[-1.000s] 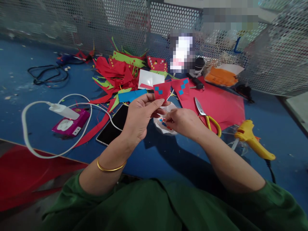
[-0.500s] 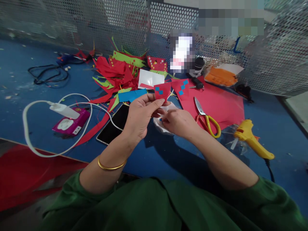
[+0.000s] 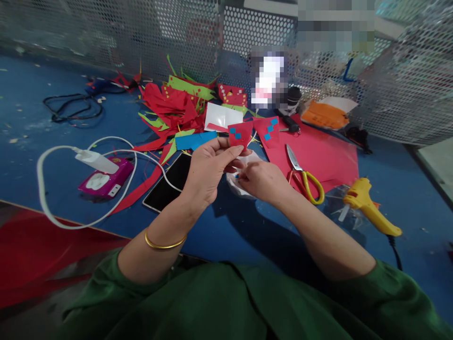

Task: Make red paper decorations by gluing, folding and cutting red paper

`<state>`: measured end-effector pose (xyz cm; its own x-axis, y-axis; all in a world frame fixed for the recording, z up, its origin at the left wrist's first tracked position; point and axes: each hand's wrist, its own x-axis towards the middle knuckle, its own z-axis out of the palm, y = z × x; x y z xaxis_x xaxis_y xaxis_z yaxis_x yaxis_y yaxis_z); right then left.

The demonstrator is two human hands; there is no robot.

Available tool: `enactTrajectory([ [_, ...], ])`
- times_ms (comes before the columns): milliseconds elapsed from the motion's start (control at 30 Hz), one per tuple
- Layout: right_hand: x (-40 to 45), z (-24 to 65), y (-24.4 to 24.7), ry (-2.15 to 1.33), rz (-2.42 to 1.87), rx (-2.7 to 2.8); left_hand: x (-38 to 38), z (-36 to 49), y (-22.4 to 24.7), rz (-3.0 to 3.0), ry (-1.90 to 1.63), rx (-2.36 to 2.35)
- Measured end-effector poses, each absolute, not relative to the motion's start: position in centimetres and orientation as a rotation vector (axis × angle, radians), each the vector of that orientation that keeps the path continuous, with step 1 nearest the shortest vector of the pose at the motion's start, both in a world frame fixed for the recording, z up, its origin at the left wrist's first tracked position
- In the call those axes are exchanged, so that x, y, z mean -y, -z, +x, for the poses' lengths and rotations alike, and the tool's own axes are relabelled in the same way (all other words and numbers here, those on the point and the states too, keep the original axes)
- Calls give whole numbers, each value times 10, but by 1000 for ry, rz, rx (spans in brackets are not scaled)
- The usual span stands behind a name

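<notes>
My left hand (image 3: 208,170) pinches a small red paper piece (image 3: 241,132) with blue squares stuck on it, holding it up between thumb and fingers. Just to its right, my right hand (image 3: 264,179) has its fingers curled together over a white crumpled holder (image 3: 235,186). A tiny blue bit (image 3: 237,176) shows by the right fingertips; what they grip, if anything, is hidden. Behind the hands lies a second red paper piece (image 3: 266,128) with blue squares. A blue paper strip (image 3: 196,140) rests left of the held piece.
Scissors (image 3: 304,174) with yellow handles lie on a red sheet (image 3: 325,156). Further right is a yellow glue gun (image 3: 371,205). At left are a dark-screened tablet (image 3: 168,182), a purple power socket (image 3: 106,179) with a white cable, and red and green scraps (image 3: 173,106) behind. A perforated metal screen (image 3: 258,28) stands at the back.
Both hands keep nearly the same pose and place, with the red paper piece still in the left. The camera view has shifted very slightly.
</notes>
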<state>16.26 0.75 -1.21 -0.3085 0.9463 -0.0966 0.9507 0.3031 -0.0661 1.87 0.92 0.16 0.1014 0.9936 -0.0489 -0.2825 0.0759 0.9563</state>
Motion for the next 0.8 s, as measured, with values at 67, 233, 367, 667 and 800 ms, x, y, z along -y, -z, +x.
enactTrajectory([
  [67,-7,162,12,176,1835,-2493,-9,18,-1,993,-1221,-944],
  [233,-8,162,14,179,1822,-2493,-9,19,-2,994,-1218,-952],
  [367,-8,162,14,174,1814,-2493,-9,19,-3,996,-1218,-961],
  [667,-9,161,16,202,1841,-2492,-10,18,-2,974,-1227,-918],
  [800,-9,161,17,194,1842,-2508,-10,19,-2,983,-1224,-942],
])
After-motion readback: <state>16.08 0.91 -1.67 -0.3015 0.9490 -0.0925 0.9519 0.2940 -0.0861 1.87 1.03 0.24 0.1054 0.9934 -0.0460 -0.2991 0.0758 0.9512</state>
